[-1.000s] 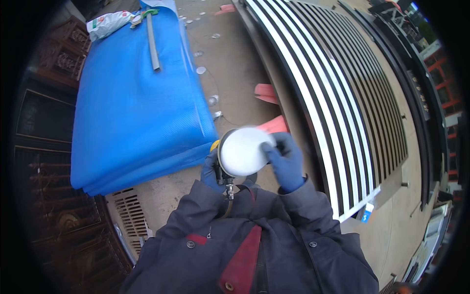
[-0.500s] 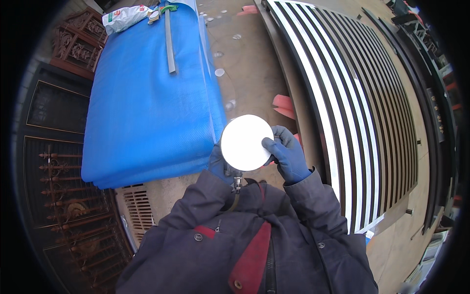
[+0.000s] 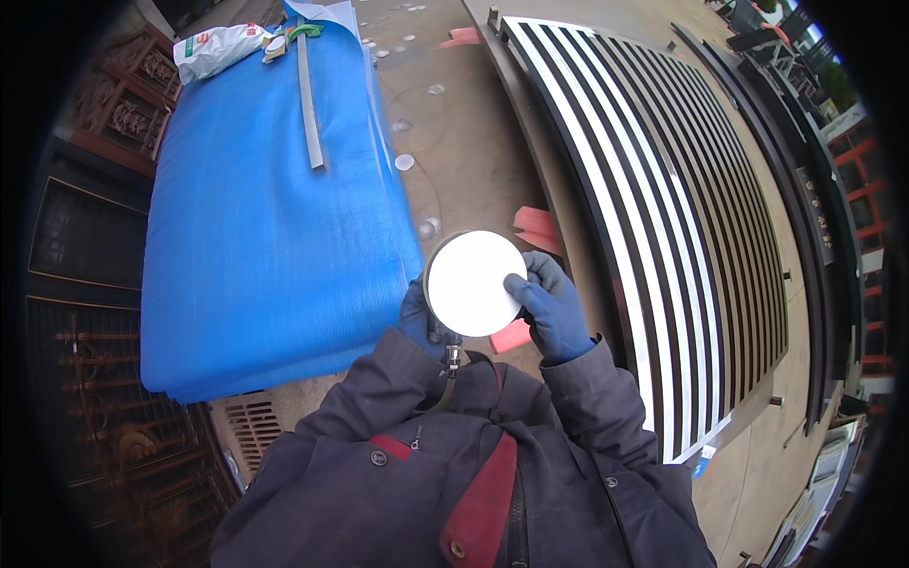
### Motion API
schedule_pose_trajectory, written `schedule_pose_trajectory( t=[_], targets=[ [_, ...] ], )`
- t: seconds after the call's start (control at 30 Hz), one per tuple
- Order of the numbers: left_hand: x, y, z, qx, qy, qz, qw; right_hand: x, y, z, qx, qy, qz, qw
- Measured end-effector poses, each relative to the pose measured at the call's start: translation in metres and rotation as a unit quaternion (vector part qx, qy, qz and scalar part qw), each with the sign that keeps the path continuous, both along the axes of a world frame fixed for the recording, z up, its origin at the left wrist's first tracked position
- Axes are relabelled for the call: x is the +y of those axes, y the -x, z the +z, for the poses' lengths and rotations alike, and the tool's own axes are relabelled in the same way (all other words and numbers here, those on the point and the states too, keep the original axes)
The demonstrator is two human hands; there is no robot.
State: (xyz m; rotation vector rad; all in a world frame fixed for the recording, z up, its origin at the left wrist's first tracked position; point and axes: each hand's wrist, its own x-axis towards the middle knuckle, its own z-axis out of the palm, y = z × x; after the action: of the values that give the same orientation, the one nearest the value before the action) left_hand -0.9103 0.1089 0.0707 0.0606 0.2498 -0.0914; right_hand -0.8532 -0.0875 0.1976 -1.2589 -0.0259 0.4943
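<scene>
Tilted since earlier, the round, smooth white disc (image 3: pixel 469 293) is pinched by right fingers (image 3: pixel 543 301), left fingers (image 3: pixel 413 314) too hidden to tell.

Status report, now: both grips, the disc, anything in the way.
Left grip holding tool, behind disc. Right grip pinching disc at its right edge. Disc hides most of tool; no other obstruction seen.

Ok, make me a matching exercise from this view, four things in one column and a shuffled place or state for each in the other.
Things
1. Disc
2. Bar
3. Slatted panel
4. Left hand

Places or states
A. Lying on the blue sheet
B. Gloved, partly hidden behind something round
C. White, under the thumb of the right hand
D. Striped, at the picture's right

Pairs: 1-C, 2-A, 3-D, 4-B
</scene>
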Motion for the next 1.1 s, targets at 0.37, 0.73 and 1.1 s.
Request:
schedule_pose_trajectory(
  t=[0.37, 0.73, 1.1],
  targets=[
    [0.03, -0.004, 0.019, 0.016, -0.079, -0.006, 0.997, 0.039, -0.007, -0.002, -0.037, 0.048, -0.018, 0.998],
    [0.039, -0.006, 0.018, 0.037, -0.092, -0.05, 0.994, 0.049, 0.001, -0.005, -0.142, 0.185, -0.067, 0.97],
    [-0.004, -0.016, 0.011, -0.006, -0.201, -0.132, 0.971, 0.011, 0.005, -0.029, -0.38, 0.373, -0.198, 0.823]
  ],
)
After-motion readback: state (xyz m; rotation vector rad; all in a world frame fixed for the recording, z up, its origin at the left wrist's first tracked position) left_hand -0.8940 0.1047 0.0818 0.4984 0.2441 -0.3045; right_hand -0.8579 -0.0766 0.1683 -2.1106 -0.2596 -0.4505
